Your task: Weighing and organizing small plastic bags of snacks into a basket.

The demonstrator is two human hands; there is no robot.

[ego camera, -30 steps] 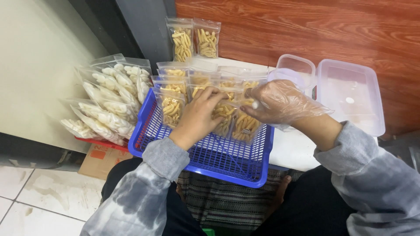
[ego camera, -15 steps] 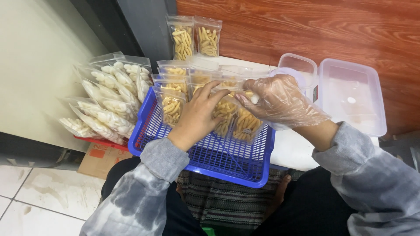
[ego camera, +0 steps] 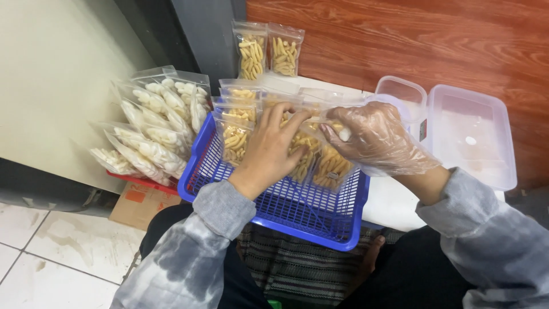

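The bare left hand pinches the top of a clear snack bag; the gloved right hand, at its 3 o'clock, grips the same edge. The bag stands among others in the blue basket. At 9 o'clock lie white-cracker bags; at 3 o'clock, clear plastic containers.

- Right hand, gloved, now draws closer to left hand over the same snack pouch.
- Left fingers spread slightly wider.
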